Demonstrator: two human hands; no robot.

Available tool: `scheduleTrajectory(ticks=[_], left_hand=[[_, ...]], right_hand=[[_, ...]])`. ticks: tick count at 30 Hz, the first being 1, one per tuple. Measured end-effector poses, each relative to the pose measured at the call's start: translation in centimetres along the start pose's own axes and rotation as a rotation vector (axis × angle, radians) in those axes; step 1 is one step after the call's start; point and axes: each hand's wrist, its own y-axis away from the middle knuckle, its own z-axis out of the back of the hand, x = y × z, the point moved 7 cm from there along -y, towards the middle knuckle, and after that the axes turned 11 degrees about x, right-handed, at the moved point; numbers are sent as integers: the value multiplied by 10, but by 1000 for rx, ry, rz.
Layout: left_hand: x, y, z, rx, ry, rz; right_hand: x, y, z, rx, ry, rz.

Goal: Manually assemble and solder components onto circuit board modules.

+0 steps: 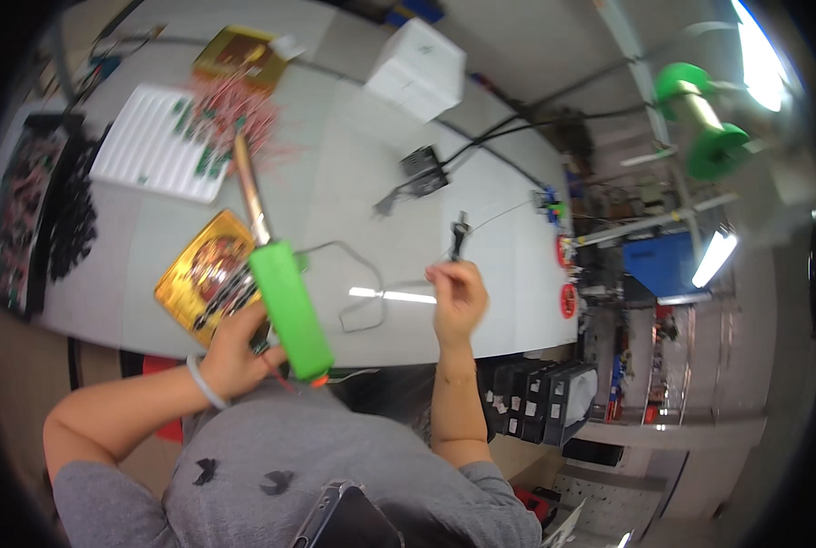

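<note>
A soldering iron with a green handle (pixel 291 315) and a long metal barrel rises in front of the camera. Behind its handle, my left hand (pixel 234 352) has its fingers curled together. A small dark piece shows at those fingers, and a thin red wire hangs below, but the held thing is mostly hidden. To the right, my right hand (pixel 460 301) is raised over the white table with thumb and fingertips pinched. What they pinch is too small to make out. Just beyond them is a black clip-like part (pixel 459 236), from which a thin wire runs to the right.
A gold tray (pixel 178 285) with small parts lies beside my left hand. Green boards with pink wires (pixel 234 114) cover part of a white ribbed tray (pixel 138 151). A white box (pixel 417 71), a black adapter (pixel 423 171) and a green spool (pixel 700 119) are farther off.
</note>
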Motion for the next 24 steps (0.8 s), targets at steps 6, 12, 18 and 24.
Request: scheduleTrajectory(ticks=[6,12,18,24], left_hand=[[-34,-2,-19,174,-10,-45],[-55,-9,-32,232,61,-65],[-50,-9,-29,183,116,-57],[-50,-12,-28,199,92,-41]], right_hand=[[172,-56,211,-589,152,189],[239,-131,355,-680,780,215],[255,-158,353,-853,1196,213],[257,-158,341,-905,1263,263]])
